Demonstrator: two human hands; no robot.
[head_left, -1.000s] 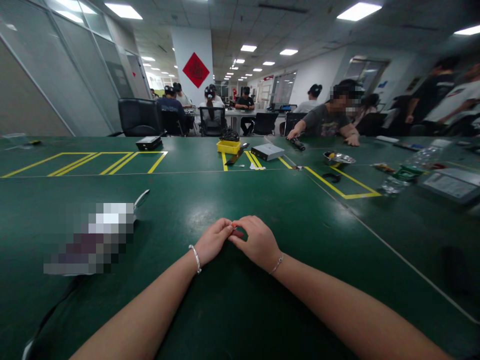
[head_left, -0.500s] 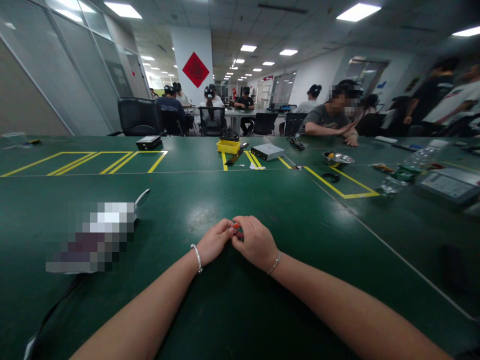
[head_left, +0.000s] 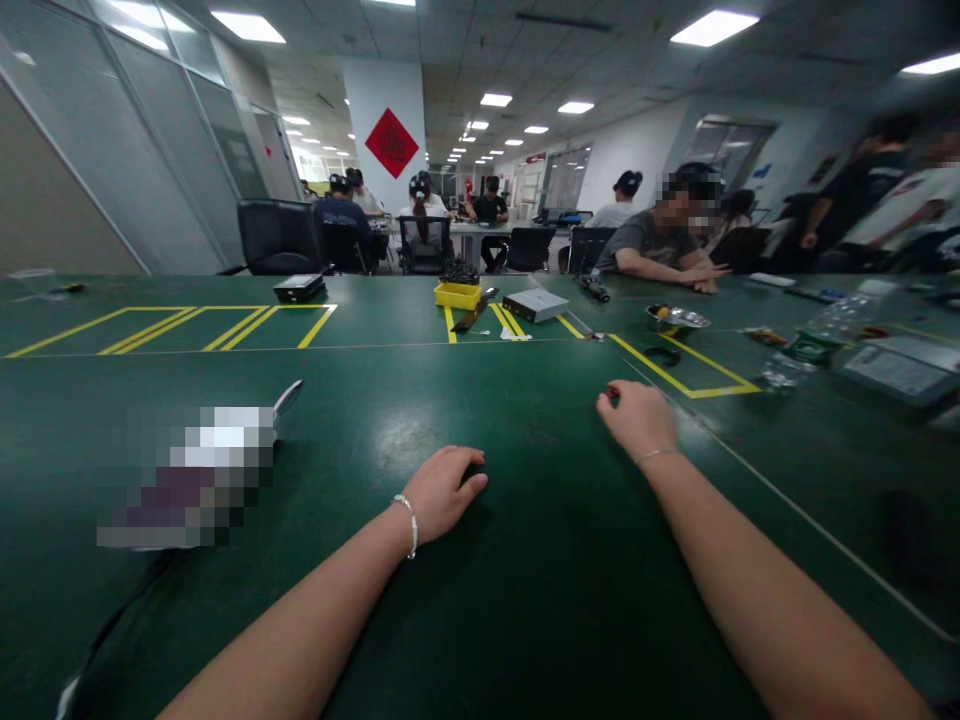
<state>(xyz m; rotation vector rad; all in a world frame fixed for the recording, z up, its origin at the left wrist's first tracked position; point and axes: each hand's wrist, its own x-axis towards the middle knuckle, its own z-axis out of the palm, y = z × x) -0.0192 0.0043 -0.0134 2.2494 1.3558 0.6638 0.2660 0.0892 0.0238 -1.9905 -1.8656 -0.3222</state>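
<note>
In the head view my left hand (head_left: 442, 490) rests low over the green table (head_left: 525, 560), thumb and fingers apart, with nothing between them. Farther forward and to the right is my right hand (head_left: 641, 415), its fingertips pinched around a small dark red object (head_left: 613, 394). Most of that object is hidden by the fingers, so its kind cannot be made out. Each wrist wears a silvery bracelet.
A blurred-out badge-like item (head_left: 195, 480) with a black strap lies left. Farther back are a yellow bin (head_left: 457, 296), a grey box (head_left: 535, 304), a metal bowl (head_left: 679, 318) and a plastic bottle (head_left: 817, 335). A person (head_left: 660, 240) sits across the table.
Both hands were together around a small orange-red object. My right hand has moved forward and right with a small red piece; my left hand stayed near its place and its fingers have parted.
</note>
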